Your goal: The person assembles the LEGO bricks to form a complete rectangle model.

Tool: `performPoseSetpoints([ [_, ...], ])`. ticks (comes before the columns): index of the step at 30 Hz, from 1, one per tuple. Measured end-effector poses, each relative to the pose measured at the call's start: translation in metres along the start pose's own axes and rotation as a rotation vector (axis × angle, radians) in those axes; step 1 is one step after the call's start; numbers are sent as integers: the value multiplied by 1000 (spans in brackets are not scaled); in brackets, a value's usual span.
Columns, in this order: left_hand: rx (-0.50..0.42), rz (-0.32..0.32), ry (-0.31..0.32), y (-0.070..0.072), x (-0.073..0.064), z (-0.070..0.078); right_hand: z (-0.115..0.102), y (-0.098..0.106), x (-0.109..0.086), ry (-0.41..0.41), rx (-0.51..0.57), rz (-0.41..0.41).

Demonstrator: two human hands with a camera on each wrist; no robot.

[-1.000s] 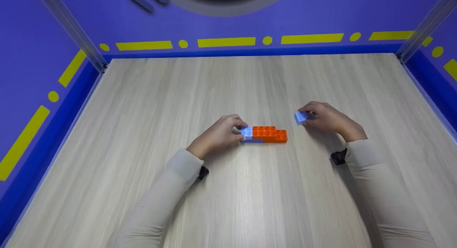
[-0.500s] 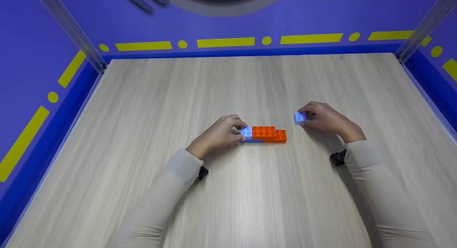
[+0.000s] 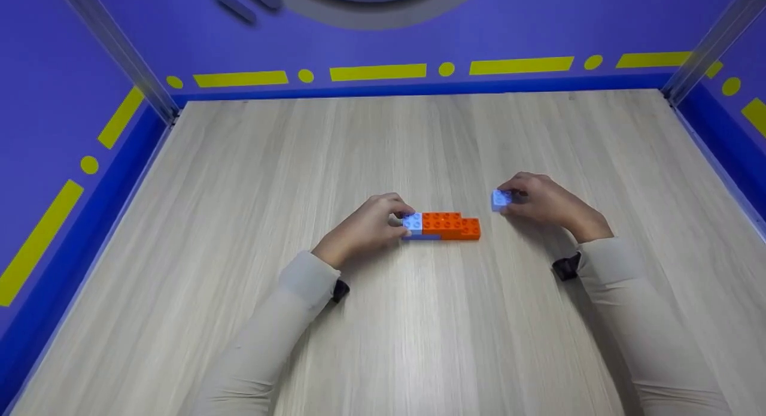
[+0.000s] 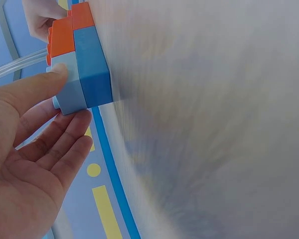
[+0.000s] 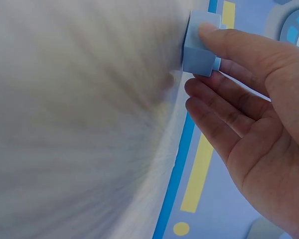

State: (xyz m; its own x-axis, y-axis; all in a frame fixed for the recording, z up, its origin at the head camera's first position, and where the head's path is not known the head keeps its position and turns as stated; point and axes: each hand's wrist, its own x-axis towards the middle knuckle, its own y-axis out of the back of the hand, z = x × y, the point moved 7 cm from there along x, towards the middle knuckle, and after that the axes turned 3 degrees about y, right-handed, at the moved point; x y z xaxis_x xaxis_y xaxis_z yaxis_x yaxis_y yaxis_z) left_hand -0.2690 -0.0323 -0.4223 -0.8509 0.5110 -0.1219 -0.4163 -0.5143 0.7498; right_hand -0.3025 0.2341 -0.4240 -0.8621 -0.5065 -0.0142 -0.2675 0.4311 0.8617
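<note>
In the middle of the table lies a two-layer stack of toy building bricks. Its upper layer has a light blue brick point(image 3: 413, 224) at the left end beside an orange brick point(image 3: 441, 222). Below these show a darker blue brick point(image 4: 93, 64) and another orange brick point(image 3: 471, 227), which juts out to the right. My left hand point(image 3: 371, 227) pinches the light blue end brick between thumb and fingers. To the right, apart from the stack, my right hand point(image 3: 547, 203) pinches a loose light blue brick point(image 5: 202, 47), studs facing up. Its fingers partly cover that brick.
The wood-grain table point(image 3: 383, 332) runs back to a blue-purple wall point(image 3: 538, 21) with yellow marks. Similar walls rise at left and right, joined by metal corner posts point(image 3: 122, 51). A black strap piece point(image 3: 567, 266) sits at the right cuff.
The right hand, with its light blue brick, has shifted very slightly left and toward the person. The left hand and the brick stack have stayed in place.
</note>
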Motion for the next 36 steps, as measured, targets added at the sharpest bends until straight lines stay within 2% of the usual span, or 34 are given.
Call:
performPoseSetpoints([
  [6,2,-4,3,0,0,0,-3,0,-1,14,0,20],
  [23,-9,-3,17,-1,0,-1,-17,-5,-1,16,26,-5],
  [36,-2,9,-1,0,-1,-1,-34,-5,-2,100,0,3],
])
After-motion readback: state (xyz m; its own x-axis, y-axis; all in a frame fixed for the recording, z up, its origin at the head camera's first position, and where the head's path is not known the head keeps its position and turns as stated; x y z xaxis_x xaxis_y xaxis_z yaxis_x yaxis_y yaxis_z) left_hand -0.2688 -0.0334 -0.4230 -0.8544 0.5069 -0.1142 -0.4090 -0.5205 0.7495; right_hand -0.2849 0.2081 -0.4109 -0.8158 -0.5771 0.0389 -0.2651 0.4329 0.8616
